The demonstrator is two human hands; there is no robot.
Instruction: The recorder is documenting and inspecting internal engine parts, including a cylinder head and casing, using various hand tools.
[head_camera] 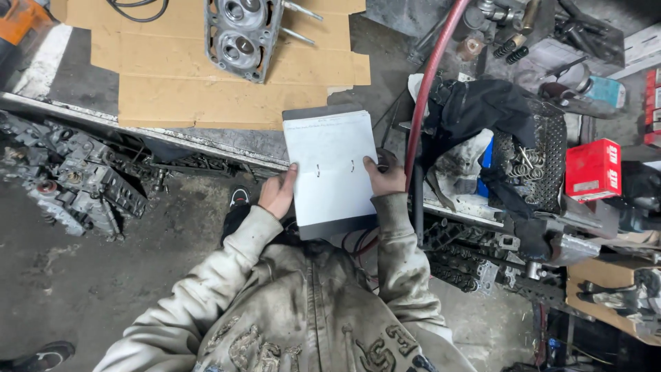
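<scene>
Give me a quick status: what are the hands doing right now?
Left hand and right hand grip the clipboard by its side edges. Red hose runs close beside right hand.

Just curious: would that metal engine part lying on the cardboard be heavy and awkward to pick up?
Probably heavy: the engine part looks like thick cast metal. Likely stiff, and it lies flat on the cardboard, so rolling seems unlikely. Its protruding studs could snag.

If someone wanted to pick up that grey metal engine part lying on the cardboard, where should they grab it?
Probably by its long outer edges, one hand on each side, coming down from above. The engine part lies flat on the cardboard, hollows facing up, so its sides are open. The thin rods poking out on the right look a poor handle. Both hands are busy holding a clipboard.
</scene>
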